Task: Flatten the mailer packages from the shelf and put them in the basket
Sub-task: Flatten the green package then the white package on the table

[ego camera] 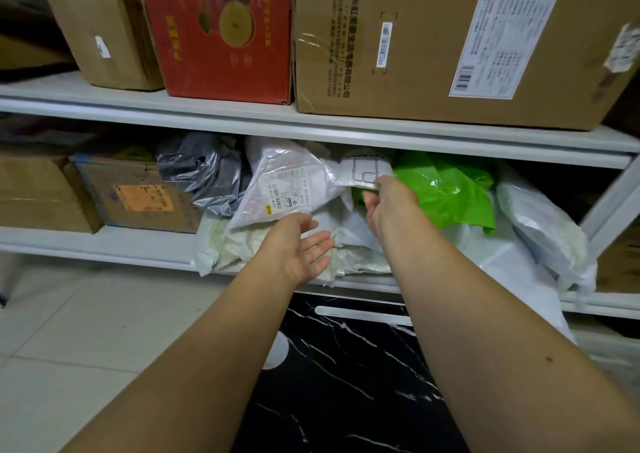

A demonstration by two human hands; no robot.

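From the head camera, both bare arms reach toward the lower shelf [104, 244] of a grey rack, where a heap of crumpled mailer bags fills the middle and right part of the board. The right hand [388, 206] is up at the top of the heap, its grip pinching the lower edge of a small white packet [363, 172] printed with a line drawing, which sits just under the front edge of the upper shelf [207, 113]. Just right of that packet, touching the hand's far side, lies a bright green bag [450, 189]. The left hand [301, 248] hovers palm up with its grip spread, holding nothing, right below the lower corner of a white mailer [287, 185] with a printed label that leans tilted against the pile. A grey bag [204, 175] is bunched to the left of that mailer, and a cardboard box [138, 192] with an orange label stands further left on the same shelf. On the upper shelf stand a red box [225, 33] and a large brown carton [450, 47] side by side. A black marbled surface [346, 366] lies below the arms at the front of the rack.
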